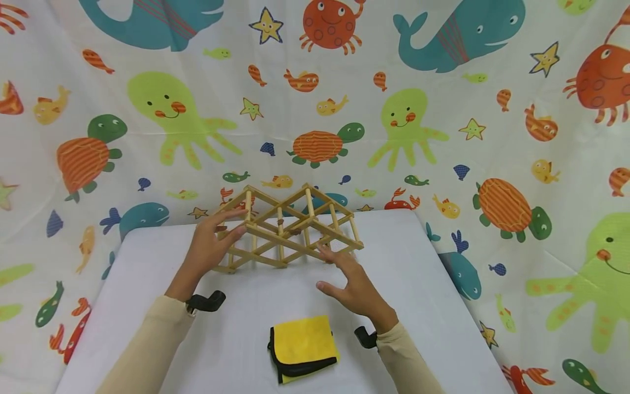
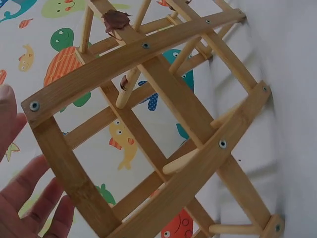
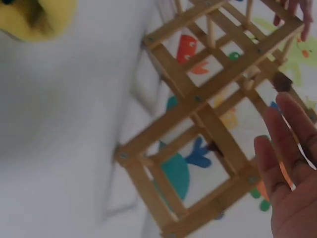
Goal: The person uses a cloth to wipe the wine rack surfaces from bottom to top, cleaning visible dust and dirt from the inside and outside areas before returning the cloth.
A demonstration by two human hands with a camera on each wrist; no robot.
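Observation:
A folding wooden rack (image 1: 280,238) of crossed slats, round dowels and metal rivets stands spread out at the far side of the table. At its left end is my left hand (image 1: 209,243), thumb and fingers apart about the end post. The left wrist view shows these fingers (image 2: 47,198) extended beside the rack's end slat (image 2: 74,173). My right hand (image 1: 354,284) is at the front right, fingertips right at the lower slats and thumb spread away. In the right wrist view its fingers (image 3: 292,148) are straight. Reddish-brown crumpled bits (image 2: 116,21) cling to some slats and dowels.
A folded yellow cloth (image 1: 302,342) with black edging lies near the front of the white table (image 1: 236,339). Behind the rack hangs a curtain (image 1: 275,109) printed with sea animals. Black mounts (image 1: 206,301) sit on both wrists.

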